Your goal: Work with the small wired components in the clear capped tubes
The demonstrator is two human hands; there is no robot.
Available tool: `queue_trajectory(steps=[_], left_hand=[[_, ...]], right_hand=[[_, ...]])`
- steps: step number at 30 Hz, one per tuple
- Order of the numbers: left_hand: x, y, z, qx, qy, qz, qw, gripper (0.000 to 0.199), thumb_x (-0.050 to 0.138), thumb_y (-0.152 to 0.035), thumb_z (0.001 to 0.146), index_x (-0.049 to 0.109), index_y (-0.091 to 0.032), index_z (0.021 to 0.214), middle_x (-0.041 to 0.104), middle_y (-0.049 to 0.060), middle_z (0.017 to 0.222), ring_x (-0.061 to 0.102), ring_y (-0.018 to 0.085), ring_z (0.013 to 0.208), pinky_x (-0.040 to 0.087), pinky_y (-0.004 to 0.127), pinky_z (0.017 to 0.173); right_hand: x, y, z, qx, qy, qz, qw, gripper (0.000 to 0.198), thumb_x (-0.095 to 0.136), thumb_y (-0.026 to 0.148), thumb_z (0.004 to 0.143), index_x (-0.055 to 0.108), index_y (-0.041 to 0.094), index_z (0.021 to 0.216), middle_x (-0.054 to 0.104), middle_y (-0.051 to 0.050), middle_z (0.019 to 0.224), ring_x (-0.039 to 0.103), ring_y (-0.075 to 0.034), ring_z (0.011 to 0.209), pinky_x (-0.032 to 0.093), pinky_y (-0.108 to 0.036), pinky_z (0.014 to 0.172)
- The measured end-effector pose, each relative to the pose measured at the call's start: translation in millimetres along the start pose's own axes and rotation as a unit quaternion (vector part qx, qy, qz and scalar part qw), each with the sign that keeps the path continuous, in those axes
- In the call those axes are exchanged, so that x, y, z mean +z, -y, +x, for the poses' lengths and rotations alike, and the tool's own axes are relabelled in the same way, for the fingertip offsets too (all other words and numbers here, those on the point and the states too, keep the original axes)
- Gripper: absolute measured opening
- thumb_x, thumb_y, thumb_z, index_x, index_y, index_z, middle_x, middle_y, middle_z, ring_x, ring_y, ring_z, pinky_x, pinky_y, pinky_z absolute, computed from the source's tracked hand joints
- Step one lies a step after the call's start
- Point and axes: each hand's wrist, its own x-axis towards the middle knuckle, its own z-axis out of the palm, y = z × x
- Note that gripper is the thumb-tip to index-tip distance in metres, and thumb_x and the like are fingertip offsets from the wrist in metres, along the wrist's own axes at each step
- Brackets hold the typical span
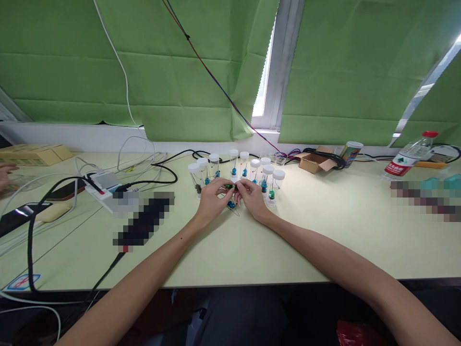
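My left hand (215, 198) and my right hand (254, 198) meet over the middle of the table, fingertips pinched together. Between them is a small green piece (229, 186), partly covered by the fingers; its exact kind is too small to make out. Just below the fingers a small blue piece with thin wire (231, 204) shows; whether it lies on the table or hangs from a hand I cannot tell. Around the hands stand several clear tubes with white caps, such as the front right one (276, 187), holding a green piece and wire. Others contain blue pieces.
A power strip (111, 194) with cables lies left, near a blurred dark object (146, 218). At the back right are an open cardboard box (317, 161), a canister (351, 154) and a red-capped bottle (406, 156). Another person's hand (6, 174) shows at far left.
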Motion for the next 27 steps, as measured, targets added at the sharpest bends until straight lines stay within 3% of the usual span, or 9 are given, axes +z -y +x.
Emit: queue_trajectory(steps=[11,20,27], left_hand=[[1.8,3.7,-0.1,-0.093,-0.001,-0.079,0.993,0.023,0.069,-0.04,0.081,0.07,-0.019,0.091,0.071,0.007,0.095,0.065,0.014,0.069,0.059,0.029,0.066],[1.3,3.9,0.3,-0.08,0.008,-0.057,0.995,0.025,0.067,-0.042,0.082,0.07,-0.019,0.092,0.069,0.008,0.097,0.065,0.014,0.071,0.058,0.028,0.065],[0.2,6.5,1.2,-0.121,0.013,-0.106,0.987,0.028,0.071,-0.044,0.079,0.068,-0.018,0.09,0.07,0.006,0.087,0.065,0.014,0.062,0.057,0.028,0.06]], right_hand=[[0.3,1.6,-1.1,-0.003,-0.005,-0.006,1.0,0.034,0.061,0.055,0.088,0.059,0.022,0.083,0.058,0.003,0.059,0.055,-0.013,0.047,0.045,-0.028,0.048],[-0.6,0.2,-1.4,-0.002,-0.002,-0.01,1.0,0.032,0.06,0.053,0.089,0.059,0.021,0.085,0.057,0.004,0.058,0.053,-0.012,0.047,0.045,-0.028,0.049],[-0.1,4.7,-3.1,-0.008,-0.006,-0.028,1.0,0.032,0.061,0.053,0.089,0.059,0.022,0.086,0.056,0.003,0.061,0.053,-0.012,0.051,0.046,-0.028,0.053]])
